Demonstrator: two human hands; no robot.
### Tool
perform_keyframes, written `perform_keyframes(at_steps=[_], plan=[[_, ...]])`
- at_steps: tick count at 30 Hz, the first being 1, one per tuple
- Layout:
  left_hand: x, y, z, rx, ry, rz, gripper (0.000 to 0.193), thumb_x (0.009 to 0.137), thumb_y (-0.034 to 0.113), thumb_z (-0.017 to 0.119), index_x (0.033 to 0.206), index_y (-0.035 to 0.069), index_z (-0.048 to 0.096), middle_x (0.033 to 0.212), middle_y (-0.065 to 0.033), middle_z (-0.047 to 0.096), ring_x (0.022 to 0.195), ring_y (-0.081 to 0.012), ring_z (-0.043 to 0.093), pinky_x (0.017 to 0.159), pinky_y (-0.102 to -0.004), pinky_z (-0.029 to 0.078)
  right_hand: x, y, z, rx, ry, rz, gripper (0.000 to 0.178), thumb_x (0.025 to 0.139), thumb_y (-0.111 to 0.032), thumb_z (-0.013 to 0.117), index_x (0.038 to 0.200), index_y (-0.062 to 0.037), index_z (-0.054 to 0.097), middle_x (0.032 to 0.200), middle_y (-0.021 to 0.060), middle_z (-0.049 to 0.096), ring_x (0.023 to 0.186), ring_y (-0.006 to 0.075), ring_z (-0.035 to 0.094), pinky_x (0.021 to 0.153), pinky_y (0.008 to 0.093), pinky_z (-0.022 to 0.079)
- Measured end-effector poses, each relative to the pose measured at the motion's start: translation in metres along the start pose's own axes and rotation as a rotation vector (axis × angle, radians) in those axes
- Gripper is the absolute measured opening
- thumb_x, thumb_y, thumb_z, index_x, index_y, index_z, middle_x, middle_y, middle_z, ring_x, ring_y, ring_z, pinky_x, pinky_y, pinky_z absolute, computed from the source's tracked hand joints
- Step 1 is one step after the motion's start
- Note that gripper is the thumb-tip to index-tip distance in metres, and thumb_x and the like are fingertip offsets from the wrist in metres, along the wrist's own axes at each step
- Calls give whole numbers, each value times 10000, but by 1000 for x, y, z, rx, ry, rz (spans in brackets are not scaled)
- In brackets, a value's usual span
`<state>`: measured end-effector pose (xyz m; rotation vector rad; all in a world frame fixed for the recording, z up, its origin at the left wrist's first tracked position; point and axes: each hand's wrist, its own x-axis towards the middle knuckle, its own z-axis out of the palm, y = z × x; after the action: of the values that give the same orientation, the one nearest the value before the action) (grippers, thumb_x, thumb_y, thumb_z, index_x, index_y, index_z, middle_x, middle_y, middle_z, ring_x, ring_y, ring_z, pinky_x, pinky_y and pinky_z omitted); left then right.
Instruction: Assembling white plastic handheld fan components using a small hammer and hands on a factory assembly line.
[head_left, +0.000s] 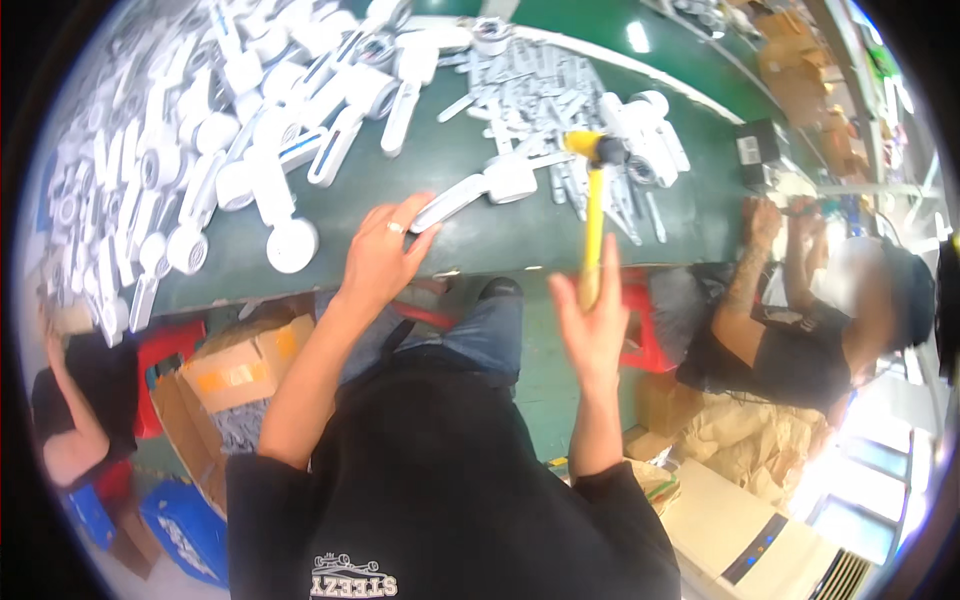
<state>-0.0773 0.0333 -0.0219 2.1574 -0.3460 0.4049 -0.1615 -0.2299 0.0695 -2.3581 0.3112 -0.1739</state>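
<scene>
My left hand [385, 255] pinches the handle end of a white plastic hand shower [510, 180], which lies tilted on the green table with its round head to the right. A thin grey strip [548, 160] sticks out beyond that head. My right hand [595, 325] is closed around the yellow handle of a hammer [594, 225]. The hammer is raised in front of me, its yellow and black head upward and apart from the hand shower. Behind it spreads a pile of thin grey plastic strips [545, 85]. More white hand showers [650, 135] lie to its right.
A large heap of white hand showers [200, 150] covers the table's left side. A co-worker [790, 330] sits at the right; another person's arm [75, 400] shows at far left. Cardboard boxes [235, 365] stand beside me, with a blue bin [185, 525] at lower left.
</scene>
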Motion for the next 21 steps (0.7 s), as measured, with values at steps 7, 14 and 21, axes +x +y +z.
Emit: perform_keyframes(at_steps=[7,14,21], plan=[[2,10,-25,118,-35,250,361,886,75,785,1245,77,755,1200,-91,766,1017,-301,707,920,-416,544,163,99,-50,-103,352,14,418,964,-274,767,1267,3,690,1311,225,645,1158,376,637,1002,433,501],[-52,21,-146,191,346,95,390,843,-62,808,1223,20,777,1161,-157,783,1046,-312,733,906,-392,584,219,119,-37,-138,118,-59,514,920,-298,782,1344,-25,683,1082,179,764,986,304,718,874,440,557],[-76,-56,-307,280,987,-495,437,1010,169,753,1424,47,686,948,25,688,803,-68,513,772,-244,477,214,127,-65,41,278,-167,568,998,-191,746,1495,25,578,1343,167,708,1194,244,680,1031,354,519]])
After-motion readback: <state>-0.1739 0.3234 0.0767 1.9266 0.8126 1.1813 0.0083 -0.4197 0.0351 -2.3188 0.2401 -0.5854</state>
